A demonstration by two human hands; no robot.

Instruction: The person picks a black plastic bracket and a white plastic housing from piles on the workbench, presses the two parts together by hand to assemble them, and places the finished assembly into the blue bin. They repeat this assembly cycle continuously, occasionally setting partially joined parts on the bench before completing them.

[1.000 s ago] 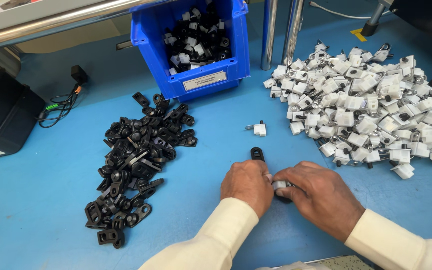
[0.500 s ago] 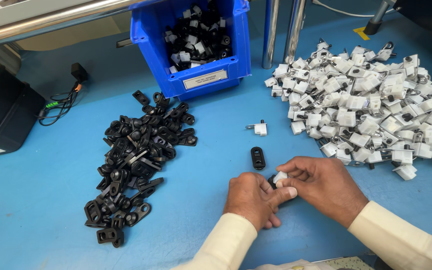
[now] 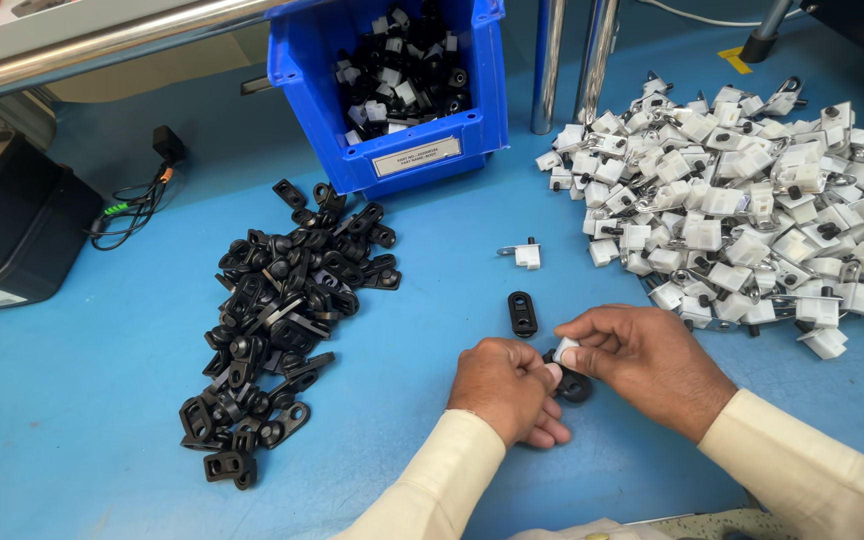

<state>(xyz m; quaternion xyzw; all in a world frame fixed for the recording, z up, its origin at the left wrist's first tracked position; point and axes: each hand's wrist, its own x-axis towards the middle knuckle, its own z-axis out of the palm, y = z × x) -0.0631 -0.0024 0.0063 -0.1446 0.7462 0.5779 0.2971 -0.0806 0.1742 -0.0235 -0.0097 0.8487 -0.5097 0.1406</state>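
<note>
My left hand [image 3: 507, 390] and my right hand [image 3: 642, 360] meet low in the middle of the blue table [image 3: 72, 430]. Between their fingertips they hold a small white piece pressed onto a black clip [image 3: 567, 372]; the black part rests close to the table. Just above the hands lies a single black clip [image 3: 522, 313], and farther up a lone white piece [image 3: 526, 255]. A heap of black clips [image 3: 277, 320] spreads out to the left of my hands. A large heap of white pieces [image 3: 752, 210] lies to the right.
A blue bin [image 3: 392, 150] with mixed black and white parts stands at the back centre. Two metal posts [image 3: 572, 60] rise behind it. A black box [image 3: 12, 230] with wires sits at the left edge.
The hands have shifted slightly right and up, and the white piece now sits against the black clip between the fingertips. The lone black clip above the hands is uncovered.
</note>
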